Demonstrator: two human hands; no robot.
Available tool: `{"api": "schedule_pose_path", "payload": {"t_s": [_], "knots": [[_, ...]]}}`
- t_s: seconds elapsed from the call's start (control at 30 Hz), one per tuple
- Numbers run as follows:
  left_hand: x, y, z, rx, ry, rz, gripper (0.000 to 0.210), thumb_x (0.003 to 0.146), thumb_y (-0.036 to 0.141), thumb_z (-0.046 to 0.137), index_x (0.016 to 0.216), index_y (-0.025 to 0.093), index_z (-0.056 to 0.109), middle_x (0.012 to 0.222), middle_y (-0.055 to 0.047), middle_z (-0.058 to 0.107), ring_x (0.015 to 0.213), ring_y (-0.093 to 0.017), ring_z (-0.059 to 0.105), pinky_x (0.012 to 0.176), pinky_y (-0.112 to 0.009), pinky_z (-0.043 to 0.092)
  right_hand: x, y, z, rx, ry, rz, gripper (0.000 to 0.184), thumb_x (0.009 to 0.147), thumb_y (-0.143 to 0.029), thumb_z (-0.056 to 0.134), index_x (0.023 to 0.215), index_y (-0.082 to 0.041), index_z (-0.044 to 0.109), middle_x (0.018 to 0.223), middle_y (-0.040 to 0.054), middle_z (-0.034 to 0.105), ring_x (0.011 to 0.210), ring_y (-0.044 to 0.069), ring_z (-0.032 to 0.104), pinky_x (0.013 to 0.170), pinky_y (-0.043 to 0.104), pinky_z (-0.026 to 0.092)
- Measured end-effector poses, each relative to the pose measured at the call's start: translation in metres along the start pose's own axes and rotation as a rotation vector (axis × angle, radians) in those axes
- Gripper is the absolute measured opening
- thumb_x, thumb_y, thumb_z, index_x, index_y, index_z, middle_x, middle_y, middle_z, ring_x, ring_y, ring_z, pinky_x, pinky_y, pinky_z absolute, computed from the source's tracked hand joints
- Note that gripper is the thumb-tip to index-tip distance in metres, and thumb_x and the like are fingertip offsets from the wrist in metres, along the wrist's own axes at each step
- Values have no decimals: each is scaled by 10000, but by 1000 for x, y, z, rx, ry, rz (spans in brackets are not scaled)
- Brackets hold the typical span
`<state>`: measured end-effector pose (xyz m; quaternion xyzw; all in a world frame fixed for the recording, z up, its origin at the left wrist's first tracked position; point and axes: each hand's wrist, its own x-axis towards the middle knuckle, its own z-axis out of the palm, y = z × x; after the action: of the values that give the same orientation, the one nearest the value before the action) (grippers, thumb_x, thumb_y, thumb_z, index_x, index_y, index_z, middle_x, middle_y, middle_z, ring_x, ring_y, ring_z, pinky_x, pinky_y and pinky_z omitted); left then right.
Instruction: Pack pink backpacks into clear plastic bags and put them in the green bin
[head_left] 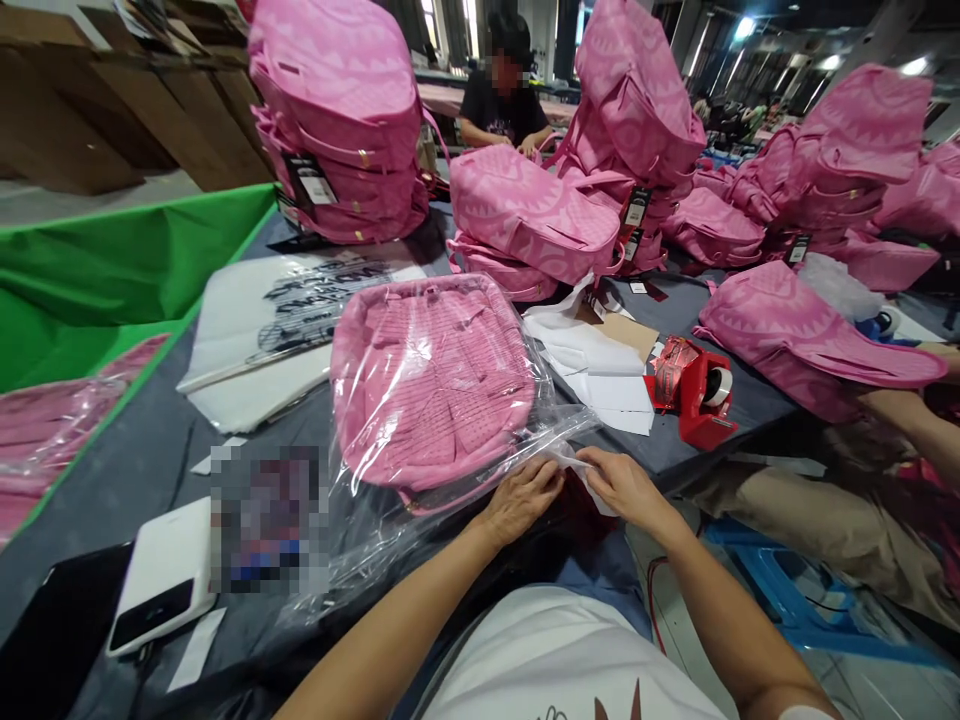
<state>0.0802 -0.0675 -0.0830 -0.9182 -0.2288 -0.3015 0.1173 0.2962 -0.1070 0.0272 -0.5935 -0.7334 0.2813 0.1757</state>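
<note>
A pink quilted backpack lies inside a clear plastic bag at the table's front edge, its shoulder straps facing up. My left hand is closed on the bag's loose edge, just below the backpack's lower right corner. Close beside it, my right hand pinches the same edge between thumb and fingers. A whitish strip hangs under the right fingers; whether it belongs to the bag I cannot tell.
A red tape dispenser and white paper sheets lie right of the bag. Flat plastic bags and a white power bank are leftward. Stacked pink backpacks stand behind. A co-worker sits across; another's arm reaches in at right.
</note>
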Motion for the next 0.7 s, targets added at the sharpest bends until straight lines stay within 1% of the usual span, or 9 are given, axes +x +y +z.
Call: {"api": "schedule_pose_path", "payload": {"t_s": [0.1,0.23,0.3,0.37,0.43,0.5,0.6,0.67,0.7], "knots": [[-2,-5,2,-2,80,85,236,971,96,565,1132,218,687,1064,-35,745,1078,-161,687,1067,-329,525,-6,1,4,-51,-15,-13,345,980,-208,432,1221,-214,677,1080,79,763,989,220,710,884,308,490],[-1,-10,-5,-11,201,122,263,972,86,534,1163,215,661,1102,-42,747,1190,-177,654,1114,-373,498,-27,9,25,-140,-112,-4,419,935,-237,539,1344,-206,625,1288,123,701,1133,248,681,976,352,506],[5,-13,-8,-39,191,156,231,977,103,534,1151,198,652,1135,-61,742,1219,-191,641,1103,-380,508,-42,14,39,-173,-152,-1,567,884,-315,651,1434,-218,557,1435,143,611,1258,279,619,1039,398,495],[11,-17,-10,-67,140,225,203,981,104,529,1130,169,650,1102,-76,747,1175,-201,663,1080,-383,529,-57,20,52,-210,-134,10,742,802,-358,752,1490,-242,497,1520,146,535,1353,307,546,1090,449,470],[15,-20,-10,-96,67,296,214,985,88,506,1132,150,648,1048,-80,751,1112,-201,687,1065,-397,544,-70,25,62,-260,-68,-1,803,757,-267,769,1504,-248,476,1515,144,534,1366,317,528,1092,481,471],[15,-22,-9,-130,-30,335,264,996,81,473,1193,151,634,1053,-89,750,1087,-201,697,1065,-419,546,-78,30,69,-303,34,-76,786,747,-136,701,1496,-231,483,1435,147,594,1303,308,573,1061,488,498],[13,-23,-8,-169,-121,296,322,1017,96,429,1288,142,597,1116,-116,741,1086,-211,698,1048,-422,550,-80,31,74,-350,224,-256,766,754,-86,630,1496,-210,484,1375,156,624,1263,309,590,1070,525,494],[13,-22,-7,-192,-156,246,345,1025,106,412,1327,133,576,1155,-127,731,1101,-218,691,1038,-412,549,-74,27,76,-393,368,-372,682,798,-76,612,1459,-222,528,1365,153,625,1275,300,577,1084,524,481],[15,-22,-7,-205,-173,229,353,1027,111,410,1343,134,567,1171,-129,726,1111,-221,686,1041,-411,545,-70,25,77,-406,441,-429,608,828,-62,599,1412,-232,573,1311,141,651,1242,280,594,1068,497,491]]}}
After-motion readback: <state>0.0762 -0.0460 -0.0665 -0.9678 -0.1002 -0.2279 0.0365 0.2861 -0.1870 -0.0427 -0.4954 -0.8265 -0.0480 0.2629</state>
